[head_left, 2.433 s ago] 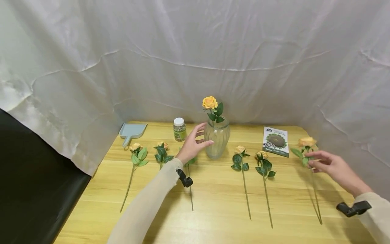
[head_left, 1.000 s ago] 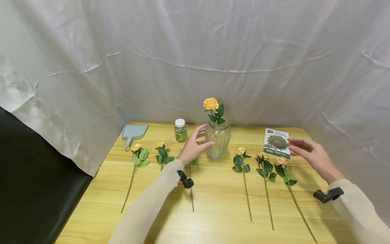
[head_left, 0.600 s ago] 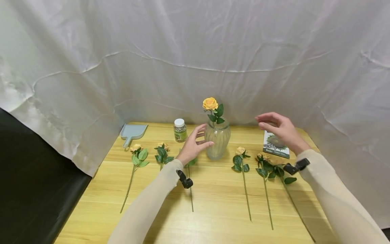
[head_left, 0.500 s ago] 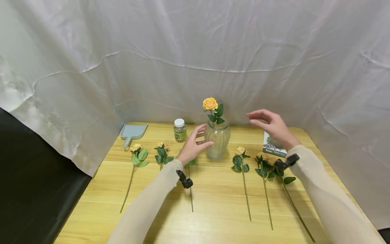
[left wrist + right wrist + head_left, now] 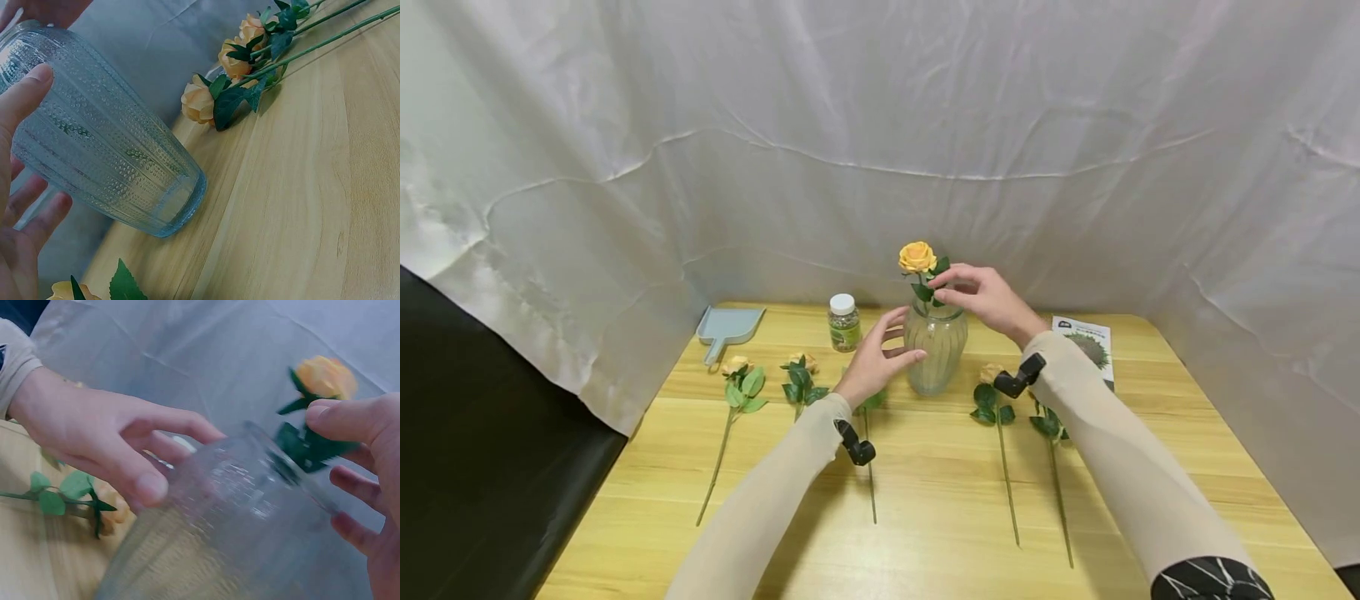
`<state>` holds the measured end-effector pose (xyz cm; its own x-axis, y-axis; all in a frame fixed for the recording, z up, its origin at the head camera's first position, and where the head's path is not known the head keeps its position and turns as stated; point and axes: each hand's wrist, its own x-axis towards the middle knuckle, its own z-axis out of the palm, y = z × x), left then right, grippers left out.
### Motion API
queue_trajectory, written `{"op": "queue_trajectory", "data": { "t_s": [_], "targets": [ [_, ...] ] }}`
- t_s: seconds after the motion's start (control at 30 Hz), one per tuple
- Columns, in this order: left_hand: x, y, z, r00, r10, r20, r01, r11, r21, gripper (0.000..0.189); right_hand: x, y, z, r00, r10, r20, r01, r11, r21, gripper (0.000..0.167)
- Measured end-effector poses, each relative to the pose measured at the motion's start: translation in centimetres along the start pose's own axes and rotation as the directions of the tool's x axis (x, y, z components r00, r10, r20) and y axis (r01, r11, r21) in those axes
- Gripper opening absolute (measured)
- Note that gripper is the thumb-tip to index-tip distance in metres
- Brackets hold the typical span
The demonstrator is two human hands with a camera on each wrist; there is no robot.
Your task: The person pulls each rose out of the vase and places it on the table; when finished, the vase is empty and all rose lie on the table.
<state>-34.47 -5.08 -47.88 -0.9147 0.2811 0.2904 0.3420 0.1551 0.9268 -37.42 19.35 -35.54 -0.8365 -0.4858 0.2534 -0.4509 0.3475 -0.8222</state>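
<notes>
My left hand [image 5: 874,360] holds the ribbed clear glass vase [image 5: 936,354] by its left side, thumb in front and fingers spread around it. A yellow rose [image 5: 917,257] with dark green leaves stands upright in the vase. My right hand [image 5: 988,302] is at the vase's mouth, thumb and fingers loosely spread about the rose's leaves. In the right wrist view the right thumb [image 5: 331,419] overlaps the leaves just below the bloom, and the other fingers lie near the glass rim. The left wrist view shows the vase base [image 5: 184,209] on the wooden table [image 5: 300,206].
More yellow roses lie on the table: one at the far left [image 5: 747,387], two by the left arm, and several on the right, partly hidden by the right sleeve. Behind stand a white-capped jar [image 5: 844,323], a grey dustpan [image 5: 730,323] and a sunflower packet [image 5: 1093,342].
My right hand laid a rose beside the others on the right, then moved left past the packet to the rose in the vase. The left hand has stayed on the vase.
</notes>
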Motion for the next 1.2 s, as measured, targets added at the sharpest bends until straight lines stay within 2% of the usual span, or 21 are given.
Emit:
{"op": "queue_trajectory", "data": {
  "t_s": [0.13, 0.37, 0.53, 0.63, 0.77, 0.93, 1.03, 1.13, 1.2],
  "targets": [
    [0.1, 0.0, 0.2, 1.0, -0.005, 0.007, 0.005, 1.0, -0.002, 0.081, 0.6, -0.2, 1.2, 0.999, 0.003, 0.033, -0.002, 1.0, -0.017, 0.029],
    [0.1, 0.0, 0.4, 1.0, -0.015, 0.015, 0.015, 1.0, -0.013, 0.081, 0.6, -0.4, 2.1, 0.999, 0.045, 0.02, -0.043, 0.994, -0.096, 0.026],
    [0.1, 0.1, 0.4, 1.0, -0.007, 0.017, 0.008, 1.0, -0.004, 0.083, 0.8, -1.1, 1.8, 0.997, -0.01, -0.078, 0.008, 1.0, -0.023, 0.024],
    [0.1, 0.0, 0.1, 1.0, -0.001, 0.012, 0.001, 1.0, 0.001, 0.082, 1.1, -2.1, 0.9, 0.981, -0.07, -0.18, 0.079, 0.996, 0.041, 0.024],
    [0.2, -0.1, -0.2, 1.0, 0.001, 0.0, -0.001, 1.0, 0.003, 0.081, 1.5, -3.9, -0.8, 0.931, -0.16, -0.329, 0.209, 0.971, 0.117, 0.023],
    [0.2, -0.2, -0.3, 1.0, -0.003, 0.0, 0.003, 1.0, 0.002, 0.082, 1.1, -6.3, -3.7, 0.846, -0.209, -0.49, 0.359, 0.904, 0.234, 0.021],
    [0.2, -0.2, -0.3, 1.0, -0.005, 0.001, 0.005, 1.0, 0.0, 0.082, 0.5, -7.4, -5.9, 0.783, -0.219, -0.582, 0.429, 0.868, 0.251, 0.023],
    [0.3, -0.2, -0.2, 1.0, -0.004, 0.002, 0.004, 1.0, -0.001, 0.082, -0.5, -8.0, -8.4, 0.709, -0.215, -0.672, 0.502, 0.823, 0.266, 0.024],
    [0.4, -0.2, -0.2, 1.0, -0.001, 0.002, 0.001, 1.0, -0.003, 0.082, -1.5, -8.0, -10.2, 0.67, -0.205, -0.713, 0.543, 0.791, 0.283, 0.025]
  ]
}}
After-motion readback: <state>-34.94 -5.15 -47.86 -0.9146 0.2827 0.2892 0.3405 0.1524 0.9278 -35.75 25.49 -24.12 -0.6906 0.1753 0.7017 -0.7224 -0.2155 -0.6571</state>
